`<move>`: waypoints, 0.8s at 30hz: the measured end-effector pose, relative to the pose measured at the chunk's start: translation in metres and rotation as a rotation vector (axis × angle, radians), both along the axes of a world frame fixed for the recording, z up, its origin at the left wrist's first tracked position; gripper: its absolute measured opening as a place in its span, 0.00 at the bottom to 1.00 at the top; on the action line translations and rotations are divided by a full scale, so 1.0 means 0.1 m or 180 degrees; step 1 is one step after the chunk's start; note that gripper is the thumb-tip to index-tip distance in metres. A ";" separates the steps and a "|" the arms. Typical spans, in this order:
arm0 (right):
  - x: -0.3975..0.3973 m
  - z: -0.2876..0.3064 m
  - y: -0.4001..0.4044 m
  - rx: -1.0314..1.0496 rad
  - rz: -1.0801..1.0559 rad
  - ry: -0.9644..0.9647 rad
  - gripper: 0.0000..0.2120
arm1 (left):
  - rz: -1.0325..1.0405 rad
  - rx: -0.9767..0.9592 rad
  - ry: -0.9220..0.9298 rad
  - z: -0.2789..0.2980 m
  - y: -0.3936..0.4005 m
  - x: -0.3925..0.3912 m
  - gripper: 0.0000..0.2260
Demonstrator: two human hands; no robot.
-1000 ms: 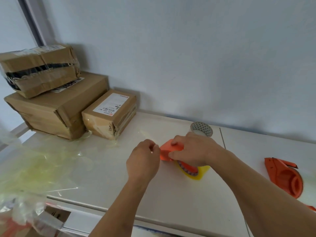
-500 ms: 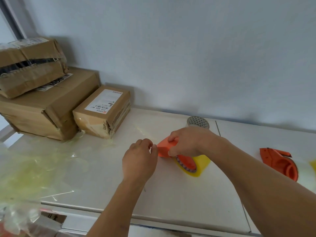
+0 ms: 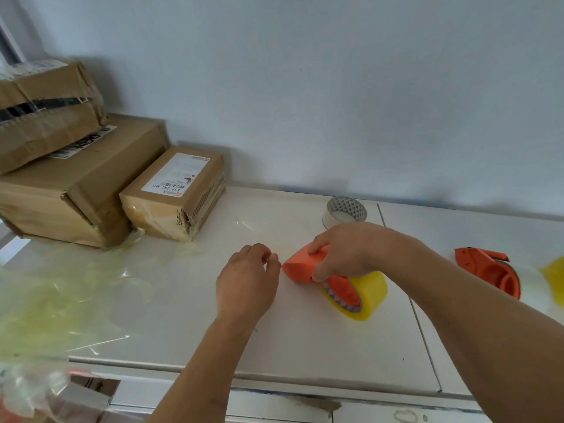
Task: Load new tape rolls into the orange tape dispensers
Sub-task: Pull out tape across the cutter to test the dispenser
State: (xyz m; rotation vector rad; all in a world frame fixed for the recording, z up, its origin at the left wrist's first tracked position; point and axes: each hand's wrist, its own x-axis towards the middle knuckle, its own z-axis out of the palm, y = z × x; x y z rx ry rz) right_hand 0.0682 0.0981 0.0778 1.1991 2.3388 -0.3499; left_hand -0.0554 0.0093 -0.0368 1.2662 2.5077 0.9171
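An orange tape dispenser lies on the white counter with a yellow tape roll seated in it. My right hand grips the dispenser from above. My left hand hovers just left of the dispenser's front end, fingertips pinched together near it; whether they hold a tape end is unclear. A second orange dispenser lies to the right with no roll in it. Another yellow roll shows at the right edge. A nearly used-up roll with a patterned core stands behind my right hand.
Three cardboard boxes are stacked at the back left, the smallest nearest. Crumpled clear yellowish film covers the left part of the counter. The wall runs along the back. The counter's front edge is close to me.
My left hand has drawn slightly away from the dispenser's front. My right hand keeps its hold on the dispenser. The camera has shifted, bringing the second dispenser and yellow roll further into view.
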 end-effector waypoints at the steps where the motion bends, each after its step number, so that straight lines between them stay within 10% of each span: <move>1: 0.02 -0.01 -0.01 -0.0019 -0.0042 0.0011 0.31 | 0.0012 0.0006 -0.0001 0.00 0.00 0.00 0.12; 24: 0.45 -0.01 -0.16 -0.0059 -0.0137 -0.0130 0.31 | -0.0421 0.0066 -0.0048 0.14 0.13 0.34 0.11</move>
